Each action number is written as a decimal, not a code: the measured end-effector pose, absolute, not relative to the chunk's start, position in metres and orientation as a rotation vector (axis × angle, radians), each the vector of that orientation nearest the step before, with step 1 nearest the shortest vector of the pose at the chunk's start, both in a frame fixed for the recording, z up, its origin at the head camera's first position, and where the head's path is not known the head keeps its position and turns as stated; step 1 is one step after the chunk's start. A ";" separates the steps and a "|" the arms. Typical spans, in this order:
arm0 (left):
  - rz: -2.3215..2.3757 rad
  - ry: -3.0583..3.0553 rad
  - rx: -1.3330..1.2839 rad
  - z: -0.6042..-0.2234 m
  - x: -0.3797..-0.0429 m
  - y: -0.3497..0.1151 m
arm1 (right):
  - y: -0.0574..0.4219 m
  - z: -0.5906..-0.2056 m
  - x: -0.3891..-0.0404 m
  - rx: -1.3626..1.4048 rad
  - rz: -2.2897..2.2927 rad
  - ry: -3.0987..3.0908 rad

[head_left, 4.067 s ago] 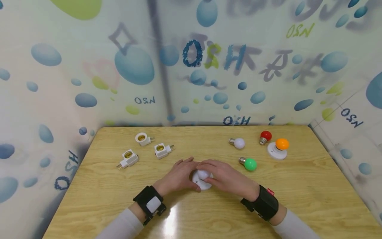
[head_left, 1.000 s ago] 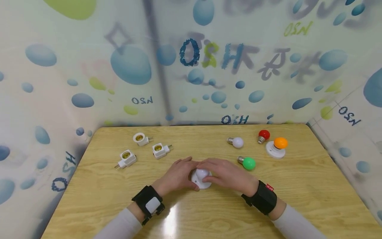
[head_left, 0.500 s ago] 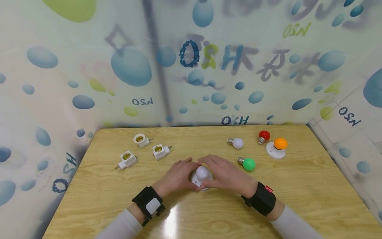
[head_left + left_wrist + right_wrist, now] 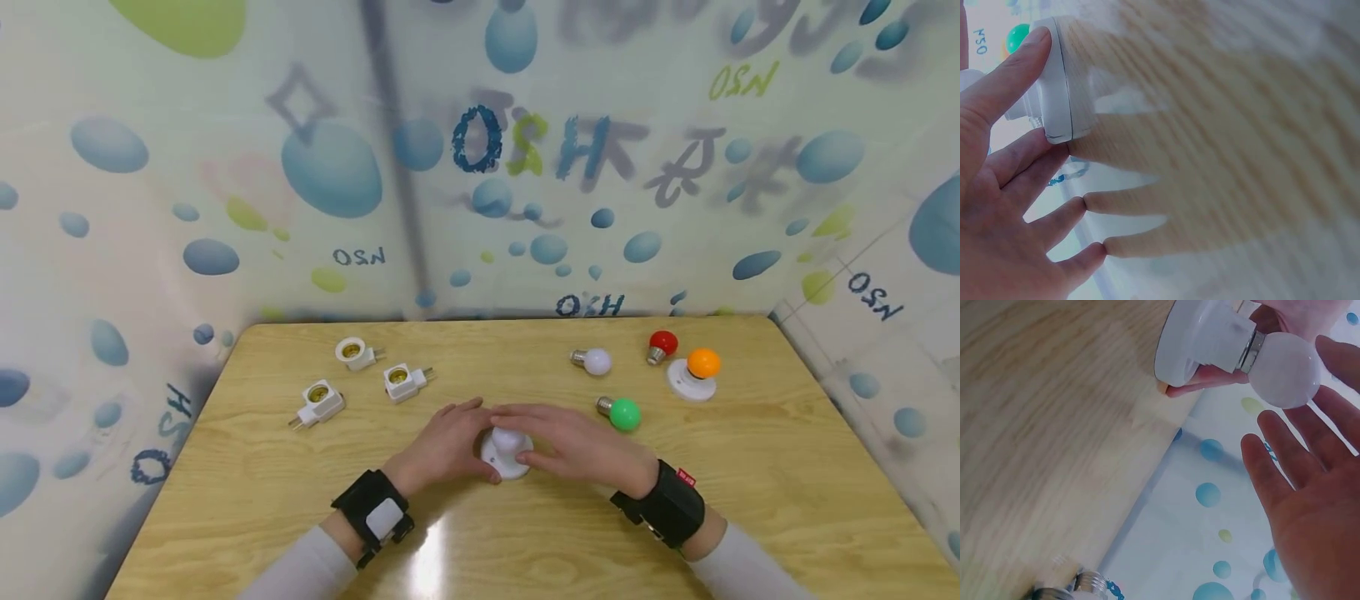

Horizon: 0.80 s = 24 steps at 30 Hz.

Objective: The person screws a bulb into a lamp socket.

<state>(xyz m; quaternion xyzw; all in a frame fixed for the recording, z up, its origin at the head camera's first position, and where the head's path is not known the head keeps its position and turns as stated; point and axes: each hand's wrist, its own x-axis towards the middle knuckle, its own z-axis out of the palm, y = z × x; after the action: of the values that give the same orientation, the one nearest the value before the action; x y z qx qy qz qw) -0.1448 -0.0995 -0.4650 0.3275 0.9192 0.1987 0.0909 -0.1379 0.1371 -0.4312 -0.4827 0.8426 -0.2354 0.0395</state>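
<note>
A white light bulb stands upright in a round white lamp base on the table, between my two hands. My left hand holds the base at its edge, the thumb on the near side and the fingers round the far side. In the left wrist view, the thumb overlaps the base while the other fingertips rest on the tabletop. Over the bulb, my right hand pinches the globe between thumb and fingers. The right wrist view shows the bulb's metal collar partly exposed above the socket.
At the back left lie white plug-in sockets: a round one and two square ones, front and right. To the right lie white, red and green bulbs. An orange bulb stands in another white base.
Half a second ago my right fingers were spread off the bulb, with the thumb low by the base; now they are back over the globe. My left hand stays at the base.
</note>
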 end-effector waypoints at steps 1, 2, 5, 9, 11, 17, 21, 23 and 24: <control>0.588 2.731 0.972 -0.465 -0.145 -0.099 | 0.137 -0.432 -0.138 -1.479 -0.729 2.571; 0.586 2.729 0.970 -0.465 -0.144 -0.099 | 0.136 -0.433 -0.137 -1.473 -0.739 2.563; 0.583 2.728 0.964 -0.464 -0.144 -0.099 | 0.136 -0.434 -0.136 -1.464 -0.759 2.561; 0.585 2.729 0.954 -0.464 -0.144 -0.099 | 0.135 -0.435 -0.135 -1.436 -0.775 2.560; 0.588 2.728 0.949 -0.464 -0.143 -0.100 | 0.135 -0.436 -0.134 -1.414 -0.780 2.558; 0.598 2.729 0.953 -0.465 -0.144 -0.100 | 0.133 -0.438 -0.135 -1.420 -0.822 2.590; 0.601 2.726 0.962 -0.466 -0.144 -0.099 | 0.131 -0.439 -0.136 -1.442 -0.852 2.626; 0.606 2.723 0.963 -0.465 -0.145 -0.099 | 0.131 -0.439 -0.136 -1.426 -0.856 2.643; 0.607 2.722 0.961 -0.465 -0.144 -0.099 | 0.130 -0.440 -0.136 -1.417 -0.853 2.655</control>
<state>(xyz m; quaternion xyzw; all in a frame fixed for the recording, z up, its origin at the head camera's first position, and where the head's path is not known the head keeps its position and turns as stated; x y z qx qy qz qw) -0.1443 -0.0994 -0.4649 0.3244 0.9185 0.2048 0.0957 -0.1361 0.1303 -0.4397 -0.4530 0.8487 -0.2728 0.0070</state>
